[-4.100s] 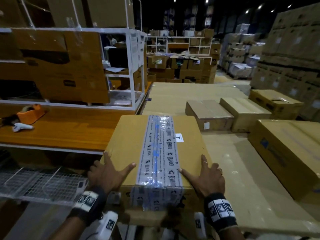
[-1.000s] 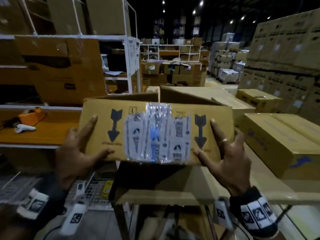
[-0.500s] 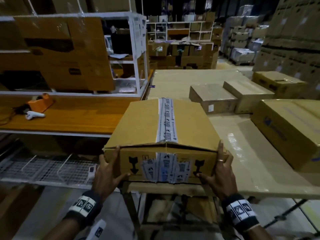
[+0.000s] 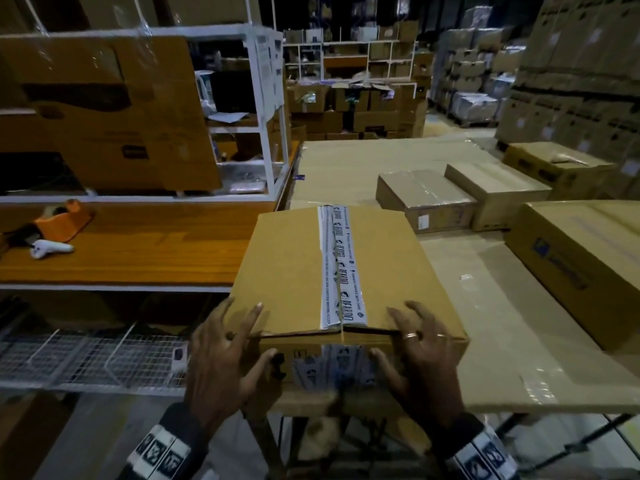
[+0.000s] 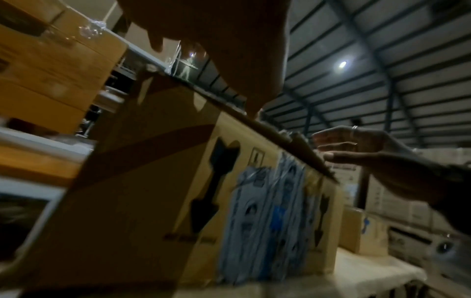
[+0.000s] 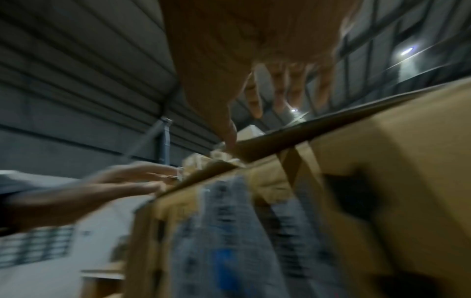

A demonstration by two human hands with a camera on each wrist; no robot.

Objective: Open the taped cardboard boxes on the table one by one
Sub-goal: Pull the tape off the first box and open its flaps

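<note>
A brown cardboard box (image 4: 287,265) stands at the near edge of the table (image 4: 485,341). A strip of white printed tape (image 4: 337,268) runs along its top seam, and crumpled tape (image 4: 332,367) covers the middle of its front face. My left hand (image 4: 225,348) is at the near top edge left of the seam, fingers spread over the top and thumb on the front face. My right hand (image 4: 420,351) lies the same way right of the seam. In the right wrist view the right hand's (image 6: 254,60) thumb tip touches the flap edge, fingers above it. A dark gap shows under the near flap edge.
Two smaller sealed boxes (image 4: 422,199) (image 4: 495,192) lie farther back on the table, and a large box (image 4: 588,265) sits at the right. An orange tape dispenser (image 4: 64,216) lies on the wooden bench (image 4: 138,251) to the left, above a wire rack (image 4: 86,358).
The box was tipped up with its taped face toward me, then set flat again. Both hands have moved from its front corners up to the near top edge, closer to the seam.
</note>
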